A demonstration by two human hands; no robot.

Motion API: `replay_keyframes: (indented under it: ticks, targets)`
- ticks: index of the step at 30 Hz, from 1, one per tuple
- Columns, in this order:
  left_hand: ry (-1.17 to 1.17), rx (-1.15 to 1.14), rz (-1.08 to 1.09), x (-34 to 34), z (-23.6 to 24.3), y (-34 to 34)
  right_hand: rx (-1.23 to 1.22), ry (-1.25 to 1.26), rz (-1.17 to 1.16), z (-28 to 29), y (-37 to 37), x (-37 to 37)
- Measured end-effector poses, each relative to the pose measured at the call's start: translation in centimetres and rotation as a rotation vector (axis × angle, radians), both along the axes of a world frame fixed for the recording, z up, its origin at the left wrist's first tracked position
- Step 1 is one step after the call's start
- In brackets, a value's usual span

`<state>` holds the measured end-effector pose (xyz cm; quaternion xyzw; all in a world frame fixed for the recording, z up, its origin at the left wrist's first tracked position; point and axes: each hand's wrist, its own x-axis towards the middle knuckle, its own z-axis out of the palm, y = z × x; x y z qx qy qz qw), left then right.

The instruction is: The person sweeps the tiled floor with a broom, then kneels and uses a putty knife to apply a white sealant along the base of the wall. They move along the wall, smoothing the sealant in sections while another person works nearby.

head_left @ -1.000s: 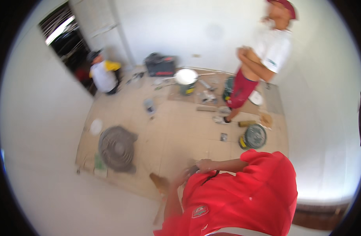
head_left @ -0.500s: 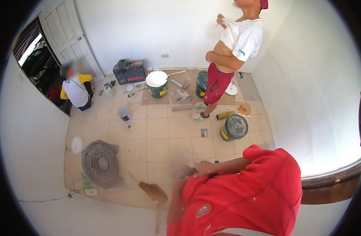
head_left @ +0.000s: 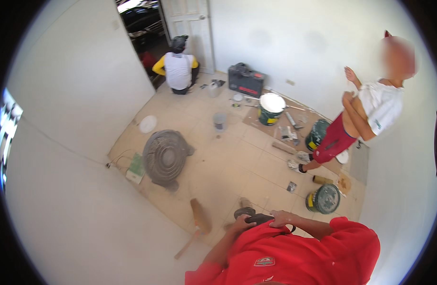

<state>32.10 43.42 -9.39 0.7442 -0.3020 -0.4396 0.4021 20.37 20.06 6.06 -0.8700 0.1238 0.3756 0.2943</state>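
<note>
At the lower middle, my left hand (head_left: pixel 239 224) is closed at the bottom hem of the red shirt (head_left: pixel 299 249) I wear. On the other side of the same hem, my right hand (head_left: pixel 281 218) grips the cloth with its fingers bent. Between the two hands shows dark cloth (head_left: pixel 259 219) over my legs, and beyond it a shoe (head_left: pixel 246 203) on the tiles. Left of my left hand, a broom (head_left: pixel 201 221) leans with its handle toward the wall.
A grey floor fan (head_left: pixel 165 156) stands left. Ahead are an open bucket (head_left: pixel 271 107), a tool case (head_left: pixel 246 80) and a small pail (head_left: pixel 220 121). A lidded bucket (head_left: pixel 324 198) stands right, near a standing person (head_left: pixel 380 104). Another person (head_left: pixel 178 69) crouches by the door (head_left: pixel 190 28).
My view has swung left, so the room has shifted right and tilted. Both hands remain at the shirt hem. The standing person's raised hand has moved away from the shirt.
</note>
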Motion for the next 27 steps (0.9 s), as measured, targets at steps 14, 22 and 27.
replay_keyframes:
  ticks: [14, 22, 27]
  targets:
    - [-0.134, -0.049, 0.103, 0.3, -0.6, 1.0, -0.164, 0.097, -0.105, 3.8, 2.6, 3.4]
    - [-0.005, -0.114, 0.042, 1.9, 0.1, 0.7, -0.024, 0.079, -0.024, 3.3, 0.0, 2.4]
    - [0.121, -0.063, -0.008, 2.7, -0.8, 1.5, 0.014, 0.117, -0.1, 2.3, -0.8, 2.1]
